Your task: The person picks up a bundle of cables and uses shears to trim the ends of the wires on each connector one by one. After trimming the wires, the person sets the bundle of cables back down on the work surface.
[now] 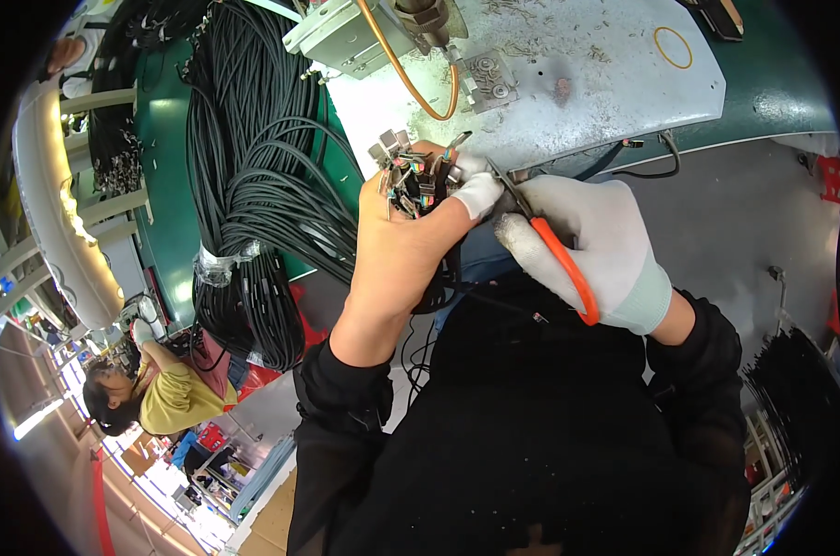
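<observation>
My left hand (394,243), with white finger covers on the thumb and at least one finger, is closed around a bunch of black cable ends (418,182). Metal connectors and short coloured wires stick out at the top of its grip. My right hand (607,243), in a white glove, grips pliers (566,269) with orange-red handles. The dark jaws point up and left, close beside my left thumb and fingertips. Whether the jaws touch a cable end is too small to tell.
A large bundle of black cables (253,176) lies on the green table (165,264) at left. Ahead, a machine (426,20) with an orange-brown hose stands over a light metal plate (614,69) strewn with scraps. A yellow ring (673,47) lies there. Another person (181,397) works at lower left.
</observation>
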The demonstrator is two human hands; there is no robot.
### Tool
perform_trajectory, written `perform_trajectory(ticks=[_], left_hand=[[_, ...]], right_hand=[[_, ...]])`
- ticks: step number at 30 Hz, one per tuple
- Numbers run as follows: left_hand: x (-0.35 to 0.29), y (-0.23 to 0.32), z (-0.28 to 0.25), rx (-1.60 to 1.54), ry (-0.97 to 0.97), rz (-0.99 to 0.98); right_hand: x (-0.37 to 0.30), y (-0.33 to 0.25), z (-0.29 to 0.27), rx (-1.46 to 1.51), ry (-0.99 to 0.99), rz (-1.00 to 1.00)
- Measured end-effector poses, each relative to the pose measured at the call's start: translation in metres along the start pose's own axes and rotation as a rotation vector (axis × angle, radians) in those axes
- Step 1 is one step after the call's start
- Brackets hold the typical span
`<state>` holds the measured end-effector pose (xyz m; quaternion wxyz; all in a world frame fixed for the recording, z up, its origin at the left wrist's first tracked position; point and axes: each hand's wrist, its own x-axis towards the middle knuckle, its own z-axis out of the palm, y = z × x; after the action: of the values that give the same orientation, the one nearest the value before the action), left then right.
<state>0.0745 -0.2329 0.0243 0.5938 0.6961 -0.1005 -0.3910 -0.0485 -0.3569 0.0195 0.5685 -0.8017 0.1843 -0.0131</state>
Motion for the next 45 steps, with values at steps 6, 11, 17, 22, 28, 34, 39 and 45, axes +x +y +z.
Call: perform_trajectory(ticks=[6, 11, 17, 22, 28, 34, 39, 45], left_hand=[[0.033, -0.015, -0.036, -0.332, -0.056, -0.162], [0.063, -0.005, -0.03, -0.315, -0.146, -0.112], [0.087, 0.0, -0.033, -0.192, -0.164, -0.072], [0.087, 0.003, -0.029, -0.03, -0.107, -0.033], [0.082, 0.009, -0.022, 0.148, -0.081, 0.136], [0.077, 0.007, -0.022, 0.279, -0.06, 0.27], [0.079, -0.001, -0.027, 0.251, -0.079, 0.331], [0.074, -0.003, -0.023, 0.22, -0.028, 0.275]], right_hand=[[0.032, 0.01, -0.03, -0.008, 0.275, -0.043], [0.082, -0.005, -0.039, 0.184, -0.014, 0.146], [0.105, 0.015, -0.046, 0.325, -0.122, 0.041], [0.105, 0.02, -0.043, 0.306, -0.141, 0.046], [0.107, 0.021, -0.038, 0.259, -0.114, 0.047], [0.106, 0.02, -0.039, 0.292, -0.131, -0.007], [0.105, 0.019, -0.036, 0.328, -0.125, 0.012], [0.105, 0.019, -0.033, 0.315, -0.128, 0.008]])
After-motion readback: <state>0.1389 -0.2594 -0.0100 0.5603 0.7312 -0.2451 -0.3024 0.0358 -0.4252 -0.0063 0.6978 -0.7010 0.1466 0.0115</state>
